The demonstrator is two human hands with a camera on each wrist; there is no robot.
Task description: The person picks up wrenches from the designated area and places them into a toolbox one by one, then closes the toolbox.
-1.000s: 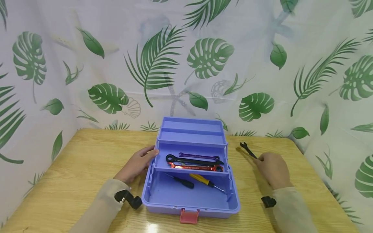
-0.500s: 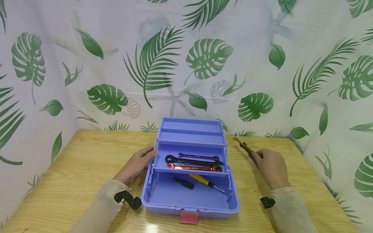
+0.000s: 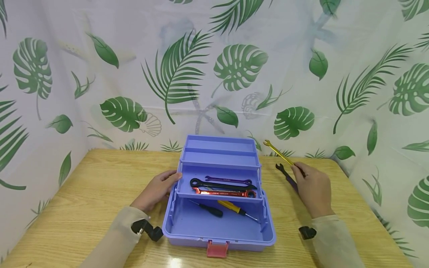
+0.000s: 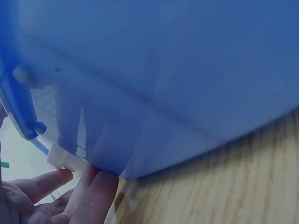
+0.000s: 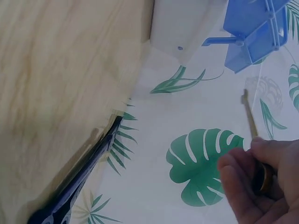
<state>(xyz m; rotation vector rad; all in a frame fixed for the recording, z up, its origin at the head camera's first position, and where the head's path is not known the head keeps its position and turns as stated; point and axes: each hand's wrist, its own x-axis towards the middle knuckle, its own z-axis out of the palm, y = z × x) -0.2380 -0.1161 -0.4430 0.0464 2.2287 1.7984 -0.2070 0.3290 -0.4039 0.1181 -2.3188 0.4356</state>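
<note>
In the head view, a blue-purple toolbox [image 3: 221, 243] stands with its tiers unfolded. At its left side my left hand [image 3: 155, 190] holds the edge of the middle tray, thumb over the rim; the left wrist view shows fingers [image 4: 100, 191] against the outer wall. My right hand [image 3: 313, 188] grips a gold open-end wrench [image 3: 278, 152], raised over the table with its jaw end pointing up and left. Beneath that hand lie a black wrench [image 3: 282, 170] and a purple handle [image 3: 292, 182], partly hidden.
The middle tray contains a purple wrench [image 3: 228, 180], a black ratchet wrench [image 3: 218, 184] and a red wrench [image 3: 224, 192]. In the bottom lie a black screwdriver [image 3: 212, 211] and a yellow-handled one [image 3: 231, 206]. A leaf-print curtain [image 3: 201, 74] borders the wooden table [image 3: 117, 171].
My right hand has lifted the gold wrench up off the table, away from the black and purple tools left lying there. The left hand and toolbox stay put.
</note>
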